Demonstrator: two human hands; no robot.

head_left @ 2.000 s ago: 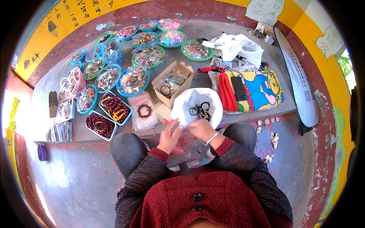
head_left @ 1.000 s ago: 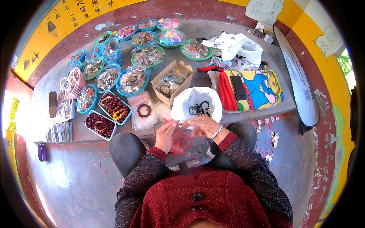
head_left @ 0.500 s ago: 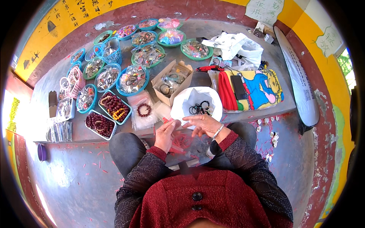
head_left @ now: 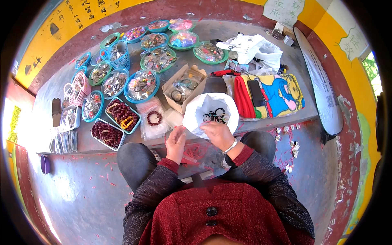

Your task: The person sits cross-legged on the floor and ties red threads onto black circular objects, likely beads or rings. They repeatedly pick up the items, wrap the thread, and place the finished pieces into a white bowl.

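Observation:
A white plastic-lined container (head_left: 190,113) stands in front of me, with several black cord loops (head_left: 215,116) in its bottom, some with small coloured parts. At its near rim is my right hand (head_left: 220,135), fingers bent together at the edge; whatever they hold is too small to make out. My left hand (head_left: 175,143) is raised left of it, thumb and fingers drawn together around something thin with red bits at its edges. Below and between the hands, clear plastic with red strips (head_left: 192,153) lies over my lap.
Dark red bead bracelets fill two trays (head_left: 122,143) at left. One more bracelet (head_left: 154,118) rests on clear bags. Behind stand a cardboard box (head_left: 201,89) and several baskets of packaged trinkets (head_left: 142,85). To the right, a phone (head_left: 256,94) lies on a colourful folded towel (head_left: 281,98).
My right hand has moved a little away from my left, up to the container's near rim, and its fingers have drawn in. The left hand has turned slightly and stays in about the same place.

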